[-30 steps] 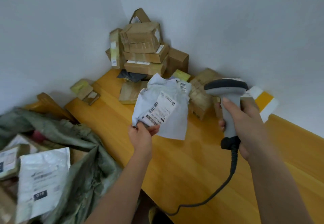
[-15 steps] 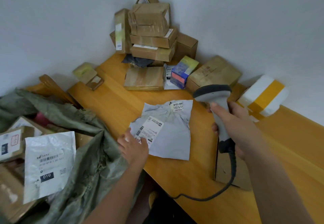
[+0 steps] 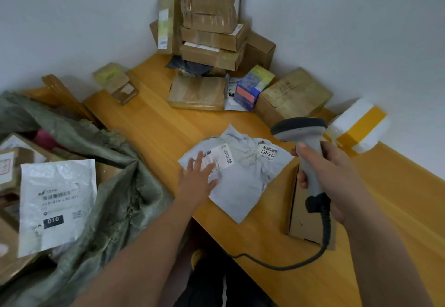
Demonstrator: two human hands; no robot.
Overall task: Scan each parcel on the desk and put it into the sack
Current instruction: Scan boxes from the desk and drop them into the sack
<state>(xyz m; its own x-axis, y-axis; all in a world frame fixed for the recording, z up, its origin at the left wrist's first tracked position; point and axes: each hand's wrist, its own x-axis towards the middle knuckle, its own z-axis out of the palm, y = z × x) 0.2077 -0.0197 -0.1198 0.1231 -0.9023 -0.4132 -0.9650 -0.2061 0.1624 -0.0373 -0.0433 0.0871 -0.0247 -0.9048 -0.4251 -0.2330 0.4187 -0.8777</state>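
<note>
A grey plastic mailer (image 3: 243, 181) with white barcode labels lies flat on the wooden desk (image 3: 154, 124). My left hand (image 3: 196, 181) rests on its left corner with the fingers spread, covering part of one label. My right hand (image 3: 327, 174) grips the grey barcode scanner (image 3: 304, 138) upright, just right of the mailer, with its head over the mailer's right corner. The green sack (image 3: 115, 186) gapes at the left, holding a white mailer (image 3: 56, 201) and cardboard boxes.
A pile of cardboard boxes (image 3: 212, 25) fills the far corner, with a flat brown parcel (image 3: 198, 92), a blue box (image 3: 252, 87) and a larger carton (image 3: 293, 95) in front. A white and yellow foam box (image 3: 358, 124) sits at the right wall. A flat cardboard piece (image 3: 305, 225) lies under the scanner cable.
The grey mailer went from being held up in my left hand down to lying flat on the desk. My left hand has opened and now rests on it. The scanner has lowered.
</note>
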